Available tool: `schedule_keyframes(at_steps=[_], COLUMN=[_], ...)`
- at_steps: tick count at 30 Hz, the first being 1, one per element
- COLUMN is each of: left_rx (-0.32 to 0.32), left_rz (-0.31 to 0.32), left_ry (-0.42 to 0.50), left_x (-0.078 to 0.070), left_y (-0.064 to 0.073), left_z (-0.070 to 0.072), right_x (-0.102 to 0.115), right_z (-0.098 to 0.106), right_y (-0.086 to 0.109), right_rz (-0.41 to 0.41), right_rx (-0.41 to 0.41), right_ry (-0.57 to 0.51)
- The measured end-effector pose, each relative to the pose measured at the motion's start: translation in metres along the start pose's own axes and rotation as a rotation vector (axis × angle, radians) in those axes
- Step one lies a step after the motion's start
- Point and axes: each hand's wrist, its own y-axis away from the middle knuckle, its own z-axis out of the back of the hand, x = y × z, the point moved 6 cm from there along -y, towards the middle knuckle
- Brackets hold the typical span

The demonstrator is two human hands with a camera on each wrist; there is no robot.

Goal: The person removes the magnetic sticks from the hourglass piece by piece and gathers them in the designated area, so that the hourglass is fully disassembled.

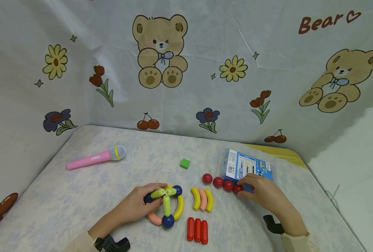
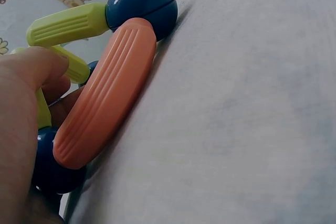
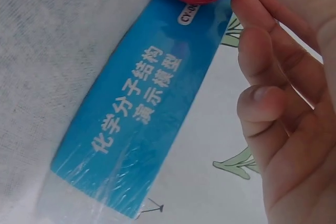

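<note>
My left hand (image 1: 135,204) grips the left side of a magnetic ball-and-rod model (image 1: 179,208). The model has blue balls (image 1: 168,222) joined by curved yellow rods and a salmon curved rod (image 2: 107,95), with light green rods (image 1: 166,205) leaning in toward its middle. In the left wrist view the thumb lies by a green rod. My right hand (image 1: 262,190) pinches the red ball (image 1: 237,189) at the right end of a row of red balls (image 1: 218,182). Its other fingers (image 3: 260,103) are bent, off the ball.
Behind the right hand lies a clear-wrapped box (image 1: 249,164) with a blue label. Between the hands are curved rods (image 1: 202,199), with straight red rods (image 1: 197,230) nearer. A green block (image 1: 185,163) and a pink microphone (image 1: 95,159) lie farther back.
</note>
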Motion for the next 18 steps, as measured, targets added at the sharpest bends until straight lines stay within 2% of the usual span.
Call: schedule_keyframes(at_steps=[3,8,13,18], left_rx=[-0.011,-0.056,-0.084,-0.067], left_rz=[-0.011,-0.077,-0.068,-0.103], left_ry=[-0.010,-0.067,-0.100,-0.056], left_x=[0.000,-0.003,-0.002,-0.004], left_y=[0.000,0.000,-0.001,-0.002], left_z=[0.000,0.002,0.003,0.004], right_x=[0.006,0.026,0.049,0.078], right_z=[0.002,0.003,-0.001,-0.004], right_y=[0.000,0.001,-0.002,-0.007], right_rz=[0.019,0.085,0.113,0.160], right_rx=[-0.018,-0.032,-0.024,-0.020], right_ry=[-0.039,-0.120,-0.167,-0.186])
